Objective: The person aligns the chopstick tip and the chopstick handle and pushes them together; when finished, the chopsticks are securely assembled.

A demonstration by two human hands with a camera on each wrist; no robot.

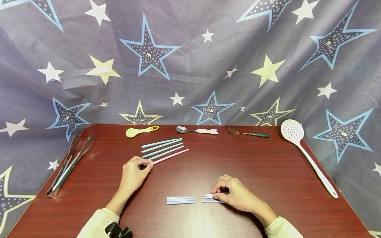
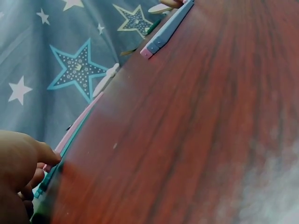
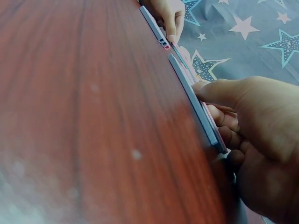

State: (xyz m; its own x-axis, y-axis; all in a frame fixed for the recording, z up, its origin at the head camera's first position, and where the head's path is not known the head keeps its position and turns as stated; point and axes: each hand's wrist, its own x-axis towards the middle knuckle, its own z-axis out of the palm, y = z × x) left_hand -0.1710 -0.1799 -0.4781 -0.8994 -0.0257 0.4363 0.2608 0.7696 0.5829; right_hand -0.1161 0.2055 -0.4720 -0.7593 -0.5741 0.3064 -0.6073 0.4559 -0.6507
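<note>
In the head view, my left hand [image 1: 133, 175] pinches the near end of a pink chopstick [image 1: 171, 156], which lies slantwise in front of several light-blue chopsticks [image 1: 162, 151]. Thumb and index finger meet at that end, as the left wrist view also shows on the pink chopstick [image 2: 77, 123]. Farther right, my right hand [image 1: 236, 195] pinches a short pale stick [image 1: 208, 196] between thumb and fingers. A second short grey-blue stick [image 1: 211, 201] lies just in front of it, partly under the hand. Left of these, a row of short pale sticks [image 1: 180, 200] lies side by side.
Along the back edge lie a yellow measuring spoon [image 1: 134, 132], a spoon with a white handle [image 1: 202, 131] and a green-handled fork [image 1: 250, 133]. Metal tongs [image 1: 66, 168] are at the left edge, a white slotted ladle [image 1: 309, 157] at the right. A star-patterned cloth [image 1: 190, 59] hangs behind.
</note>
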